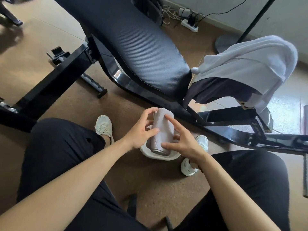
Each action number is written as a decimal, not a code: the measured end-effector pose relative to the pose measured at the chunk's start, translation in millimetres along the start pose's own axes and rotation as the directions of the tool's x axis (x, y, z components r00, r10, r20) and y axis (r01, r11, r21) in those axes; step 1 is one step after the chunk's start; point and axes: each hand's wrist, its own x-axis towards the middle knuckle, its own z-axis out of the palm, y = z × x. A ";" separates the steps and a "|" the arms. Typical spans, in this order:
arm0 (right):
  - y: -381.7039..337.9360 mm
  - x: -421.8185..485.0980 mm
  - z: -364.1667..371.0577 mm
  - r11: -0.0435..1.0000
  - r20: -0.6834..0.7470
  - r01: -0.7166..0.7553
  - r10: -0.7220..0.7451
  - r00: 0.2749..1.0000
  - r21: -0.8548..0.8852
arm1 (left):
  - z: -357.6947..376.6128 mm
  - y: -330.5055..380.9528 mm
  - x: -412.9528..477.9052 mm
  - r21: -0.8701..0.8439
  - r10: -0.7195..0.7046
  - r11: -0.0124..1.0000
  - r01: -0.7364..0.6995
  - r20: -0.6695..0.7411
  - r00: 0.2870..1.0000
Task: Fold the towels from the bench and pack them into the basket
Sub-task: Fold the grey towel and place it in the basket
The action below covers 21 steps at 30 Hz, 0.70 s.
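Observation:
A small grey towel (162,130), folded into a narrow bundle, stands between my two hands above a white basket (155,155) on the floor. My left hand (141,132) holds its left side, thumb and fingers curled against it. My right hand (181,139) touches its right side with spread, mostly straight fingers. The black padded bench (133,47) stretches from the top centre to the right. A light towel (250,64) and a dark cloth (216,90) hang over the bench's right end.
My legs in dark trousers and white shoes (104,125) flank the basket. The bench's black metal frame (233,130) runs across the brown floor. A power strip with cables (190,24) and a round stand base (225,44) lie near the back wall.

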 end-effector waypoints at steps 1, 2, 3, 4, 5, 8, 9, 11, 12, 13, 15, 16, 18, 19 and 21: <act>4.1 1.7 0.0 1.000 0.005 -0.018 0.018 1.000 -0.007 | 1.8 -4.2 -0.2 0.019 0.010 1.000 -0.010 0.017 1.000; 7.9 3.2 0.9 0.999 0.009 -0.041 0.041 0.999 0.004 | 3.7 -8.9 -0.3 0.049 0.009 0.999 -0.011 0.039 0.999; 11.8 4.3 2.4 0.998 0.017 -0.064 0.064 0.998 0.020 | 5.2 -14.8 0.1 0.083 -0.008 0.997 0.003 0.059 0.998; 15.5 5.8 4.5 0.995 0.028 -0.087 0.086 0.996 0.038 | 6.3 -20.4 0.6 0.109 -0.033 0.994 0.024 0.080 0.996; 18.7 7.3 6.2 0.993 0.043 -0.106 0.103 0.994 0.052 | 6.5 -26.1 2.1 0.123 -0.060 0.991 0.048 0.099 0.993; 28.0 15.9 7.8 0.978 0.095 -0.176 0.165 0.982 0.111 | 3.7 -42.3 10.3 0.110 -0.130 0.987 0.114 0.153 0.980; 32.3 21.2 6.9 0.969 0.122 -0.202 0.186 0.975 0.141 | 2.8 -47.6 14.4 0.087 -0.155 0.986 0.142 0.160 0.975; 44.6 34.3 5.6 0.942 0.194 -0.264 0.225 0.955 0.209 | 2.6 -60.0 24.0 0.029 -0.206 0.978 0.204 0.165 0.964; 51.1 41.8 4.9 0.925 0.232 -0.298 0.245 0.942 0.234 | 3.3 -66.9 29.7 0.008 -0.232 0.972 0.234 0.170 0.958; 59.1 49.9 4.4 0.912 0.261 -0.331 0.267 0.928 0.243 | 4.4 -74.4 35.6 -0.007 -0.258 0.965 0.263 0.177 0.950; 75.5 65.5 4.2 0.896 0.297 -0.386 0.316 0.901 0.220 | 9.4 -92.3 48.5 -0.029 -0.317 0.944 0.328 0.188 0.930; 84.0 72.5 5.3 0.898 0.297 -0.395 0.330 0.896 0.193 | 13.0 -101.5 54.9 -0.040 -0.344 0.933 0.358 0.189 0.920; 102.4 86.6 9.7 0.921 0.274 -0.376 0.337 0.901 0.101 | 21.1 -120.7 66.7 -0.038 -0.389 0.915 0.401 0.177 0.904; 112.6 93.8 12.5 0.928 0.257 -0.370 0.346 0.902 0.049 | 24.7 -130.7 72.0 -0.022 -0.410 0.908 0.419 0.168 0.897; 135.8 108.8 18.9 0.935 0.230 -0.355 0.351 0.908 -0.025 | 29.5 -151.5 82.8 -0.014 -0.445 0.891 0.453 0.163 0.880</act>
